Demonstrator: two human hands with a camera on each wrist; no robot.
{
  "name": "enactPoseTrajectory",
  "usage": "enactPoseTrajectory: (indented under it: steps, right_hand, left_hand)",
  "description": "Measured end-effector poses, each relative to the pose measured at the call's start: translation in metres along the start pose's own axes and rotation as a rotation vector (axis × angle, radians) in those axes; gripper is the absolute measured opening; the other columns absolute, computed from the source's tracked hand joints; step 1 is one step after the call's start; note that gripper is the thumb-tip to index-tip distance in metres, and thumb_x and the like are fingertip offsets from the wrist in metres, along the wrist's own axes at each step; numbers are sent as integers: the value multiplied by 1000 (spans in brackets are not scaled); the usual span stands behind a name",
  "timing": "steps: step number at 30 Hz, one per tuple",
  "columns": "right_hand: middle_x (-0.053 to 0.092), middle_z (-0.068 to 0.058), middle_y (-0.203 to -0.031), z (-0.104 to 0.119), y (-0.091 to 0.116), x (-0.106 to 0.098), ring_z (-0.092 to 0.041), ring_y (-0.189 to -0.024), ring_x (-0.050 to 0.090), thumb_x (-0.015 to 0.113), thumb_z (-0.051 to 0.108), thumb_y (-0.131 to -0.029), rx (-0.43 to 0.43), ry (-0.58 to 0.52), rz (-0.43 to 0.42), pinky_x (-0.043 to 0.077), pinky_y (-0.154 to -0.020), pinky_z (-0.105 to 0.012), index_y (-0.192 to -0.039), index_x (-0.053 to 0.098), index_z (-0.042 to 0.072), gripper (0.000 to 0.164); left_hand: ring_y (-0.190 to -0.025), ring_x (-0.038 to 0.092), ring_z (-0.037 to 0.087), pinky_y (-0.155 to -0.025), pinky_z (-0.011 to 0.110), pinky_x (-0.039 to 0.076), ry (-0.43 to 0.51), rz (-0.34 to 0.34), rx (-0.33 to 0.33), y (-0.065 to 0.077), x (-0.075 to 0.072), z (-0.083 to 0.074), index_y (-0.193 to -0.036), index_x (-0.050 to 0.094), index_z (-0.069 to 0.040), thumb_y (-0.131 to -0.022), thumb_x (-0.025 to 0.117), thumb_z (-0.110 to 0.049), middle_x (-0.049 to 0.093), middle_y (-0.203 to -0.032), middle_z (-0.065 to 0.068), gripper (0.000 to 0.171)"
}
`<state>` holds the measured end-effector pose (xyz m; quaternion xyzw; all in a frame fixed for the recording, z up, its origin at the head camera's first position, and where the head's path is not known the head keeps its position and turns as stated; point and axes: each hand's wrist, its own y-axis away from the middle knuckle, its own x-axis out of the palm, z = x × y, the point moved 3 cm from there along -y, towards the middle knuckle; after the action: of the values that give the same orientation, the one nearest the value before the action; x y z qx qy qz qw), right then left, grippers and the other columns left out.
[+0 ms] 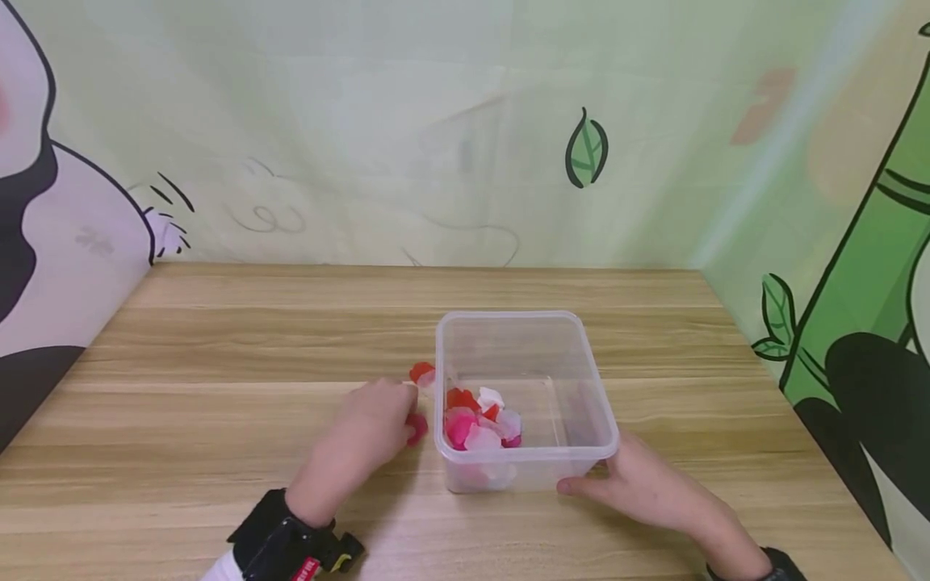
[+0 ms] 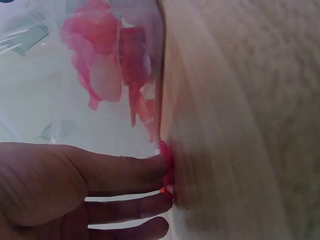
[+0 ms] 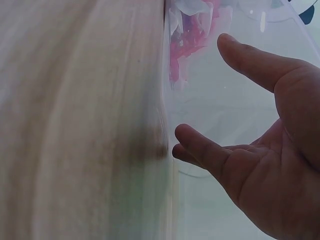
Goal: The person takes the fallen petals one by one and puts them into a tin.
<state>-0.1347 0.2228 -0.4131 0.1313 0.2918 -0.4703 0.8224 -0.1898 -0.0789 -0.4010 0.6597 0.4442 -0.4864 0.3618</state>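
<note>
A clear plastic box [image 1: 526, 453] stands on the table with red, pink and white petals [image 1: 479, 424] gathered in its left part. Just left of the box, my left hand [image 1: 374, 420] is down at the tabletop and pinches a deep pink petal [image 1: 416, 429] between thumb and fingers; in the left wrist view this petal [image 2: 166, 167] shows at the thumb tip. My right hand [image 1: 647, 484] is at the box's front right corner, thumb in front, fingers partly hidden behind the wall. The right wrist view shows that hand [image 3: 265, 175] with spread, relaxed fingers beside the wall.
A few red and light pink petals [image 1: 422, 374] lie against the box's left side, beyond my left hand. The wooden table [image 1: 218, 347] ends at a cartoon-printed backdrop [image 1: 363, 145] behind and at the sides. Black straps with devices [image 1: 291, 541] sit on the wrists.
</note>
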Motion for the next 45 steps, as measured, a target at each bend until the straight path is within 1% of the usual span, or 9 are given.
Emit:
enactPoseTrajectory:
  steps: [10,15,18,20,23,30,33,37,45]
  right_hand:
    - [62,-8,-130,0,0,0,-19,-114,63,84,17,-88,0,-3,1,52,-97,-39,-146,41,6,72]
    - [62,-8,-129,0,0,0,-19,-114,63,84,19,-88,-2,-4,3,52,-97,-39,-145,42,6,72]
    - [62,-8,-130,-1,0,0,-19,-115,62,84,19,-88,2,-3,3,52,-97,-39,-146,42,7,73]
    - [61,-8,-130,-1,0,0,-19,-115,62,84,19,-88,2,-3,2,52,-97,-39,-146,41,7,73]
    - [61,-8,-131,-1,0,0,-20,-115,62,84,17,-88,-1,-7,2,52,-97,-39,-146,41,7,73]
    - [62,-9,-130,-2,-1,0,-20,-116,62,83,19,-89,-13,0,-2,52,-98,-39,-145,42,6,71]
    - [62,-9,-130,-2,-1,0,-20,-116,62,83,19,-89,-13,0,-2,52,-98,-39,-144,43,5,70]
    - [62,-8,-130,-1,-1,1,-20,-116,62,83,18,-88,-10,-6,0,52,-98,-39,-143,44,6,69]
    - [62,-8,-129,0,-1,0,-21,-116,62,82,23,-90,-13,6,0,52,-98,-39,-144,43,5,69]
  left_hand:
    - [-59,49,18,-54,32,42,-4,-25,25,-2,2,1,-69,60,-13,-86,80,-8,53,-63,-1,26]
    - [-58,49,17,-52,29,41,53,-52,12,-1,-5,5,-70,65,-13,-86,81,-8,53,-62,-3,23]
    - [-57,50,16,-52,30,43,81,-98,15,0,-12,6,-72,68,-12,-86,83,-10,55,-63,-3,21]
    - [-58,52,15,-53,30,45,102,-143,23,1,-18,6,-74,70,-12,-86,83,-10,59,-65,-3,17]
    - [-61,56,15,-55,30,48,126,-258,42,2,-29,5,-81,74,-10,-86,83,-8,67,-72,0,10]
    - [-68,66,21,-57,33,52,142,-632,140,15,-58,-4,-89,77,-6,-85,84,-7,74,-84,6,8]
    - [-73,68,23,-59,34,52,163,-741,205,21,-66,-10,-90,78,-7,-85,86,-9,75,-85,5,10]
    - [-76,68,22,-61,32,53,197,-798,283,28,-72,-20,-91,78,-7,-84,86,-8,74,-85,3,11]
    - [-78,66,17,-66,29,55,250,-766,378,34,-70,-42,-91,78,-8,-78,90,-5,73,-86,0,19]
